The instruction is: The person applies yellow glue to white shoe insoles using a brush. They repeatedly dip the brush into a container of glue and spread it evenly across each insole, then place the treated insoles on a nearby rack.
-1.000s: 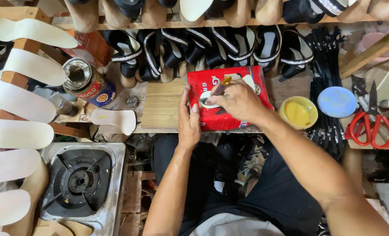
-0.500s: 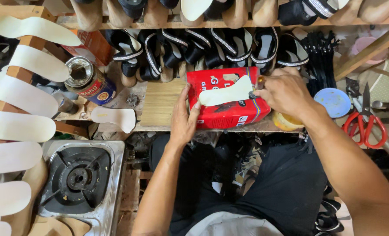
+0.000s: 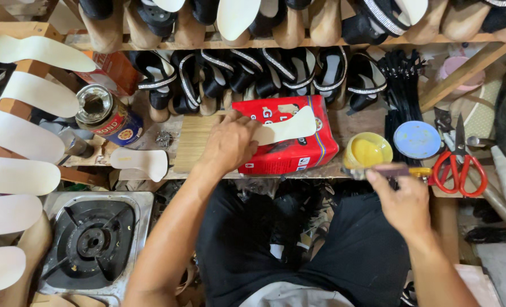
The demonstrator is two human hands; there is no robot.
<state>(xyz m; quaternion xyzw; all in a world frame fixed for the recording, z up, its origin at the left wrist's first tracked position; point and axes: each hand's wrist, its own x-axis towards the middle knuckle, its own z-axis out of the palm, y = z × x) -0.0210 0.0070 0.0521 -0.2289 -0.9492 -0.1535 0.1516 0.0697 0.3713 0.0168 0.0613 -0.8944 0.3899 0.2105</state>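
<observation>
**Two hands, split: left pins insole, right at glue pot**

Left hand (image 3: 228, 143) lies flat, holding the white insole (image 3: 287, 127) down on the red box (image 3: 290, 142) on the table (image 3: 190, 142). Insole's long axis runs left-right, toe to the right. Right hand (image 3: 403, 202) grips a brush (image 3: 392, 170), probably, beside the yellow glue pot (image 3: 368, 151). Half a second ago the right hand was over the insole; now it is well right of it.

Right hand (image 3: 403, 202) gone from the white insole (image 3: 284, 129) on the red box (image 3: 290, 153), now with brush (image 3: 386, 170) at the yellow glue pot (image 3: 368, 151), left hand (image 3: 227, 145) now pressing the insole's heel
</observation>
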